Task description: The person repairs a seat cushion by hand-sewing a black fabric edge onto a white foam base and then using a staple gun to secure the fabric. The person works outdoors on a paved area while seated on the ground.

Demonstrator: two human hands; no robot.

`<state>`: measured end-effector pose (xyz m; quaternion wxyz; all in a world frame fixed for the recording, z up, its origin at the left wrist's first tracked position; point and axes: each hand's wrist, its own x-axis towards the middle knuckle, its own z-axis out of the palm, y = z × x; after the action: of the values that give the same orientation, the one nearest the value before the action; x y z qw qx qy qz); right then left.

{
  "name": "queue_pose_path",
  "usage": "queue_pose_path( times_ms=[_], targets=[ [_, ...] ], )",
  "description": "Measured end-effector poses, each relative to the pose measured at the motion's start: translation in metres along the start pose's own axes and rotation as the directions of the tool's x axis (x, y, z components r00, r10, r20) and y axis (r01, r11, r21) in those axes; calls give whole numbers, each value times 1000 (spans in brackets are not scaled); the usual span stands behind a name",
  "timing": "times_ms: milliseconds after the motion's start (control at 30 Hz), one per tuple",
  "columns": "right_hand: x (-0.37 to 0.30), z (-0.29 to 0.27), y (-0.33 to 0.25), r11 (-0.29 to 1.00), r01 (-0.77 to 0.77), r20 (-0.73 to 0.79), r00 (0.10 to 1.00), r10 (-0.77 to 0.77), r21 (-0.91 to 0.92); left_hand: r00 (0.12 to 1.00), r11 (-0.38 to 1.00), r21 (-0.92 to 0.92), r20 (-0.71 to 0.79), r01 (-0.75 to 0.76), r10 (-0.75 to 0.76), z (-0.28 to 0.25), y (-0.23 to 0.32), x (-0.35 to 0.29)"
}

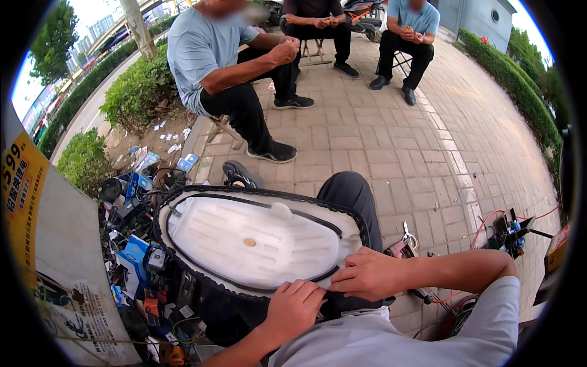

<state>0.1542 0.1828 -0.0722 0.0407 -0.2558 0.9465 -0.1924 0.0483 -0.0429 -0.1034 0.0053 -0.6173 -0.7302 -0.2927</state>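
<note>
An upturned scooter seat (263, 241) lies across my lap, its white plastic underside facing up. A black cord or rubber strip runs around the base just inside the rim. The seat cover (208, 192) is folded over the rim, with a dark gathered edge and a pale lining. My left hand (295, 309) is closed on the cover at the near edge, fingertips bent over the rim. Beside it my right hand (370, 273) pinches the cover at the seat's near right end. What lies under the fingertips is hidden.
Scrap parts and boxes (137, 257) pile up at my left, beside a pale panel (67, 244). Scissors (408, 235) lie on the paving at my right, near a red cable (483, 226) and tools. Three people sit on stools ahead; the nearest person (211, 61) is front left.
</note>
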Motion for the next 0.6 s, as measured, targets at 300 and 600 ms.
queue_pose_path(
  times_ms=[300,600],
  targets=[
    [15,-62,-31,945,-242,-97,959,268,219,976,754,-644,219,128,21,-33,-30,50],
    [79,-115,-12,958,-189,42,982,185,217,963,581,-773,148,256,-227,-64,-46,43]
  ],
)
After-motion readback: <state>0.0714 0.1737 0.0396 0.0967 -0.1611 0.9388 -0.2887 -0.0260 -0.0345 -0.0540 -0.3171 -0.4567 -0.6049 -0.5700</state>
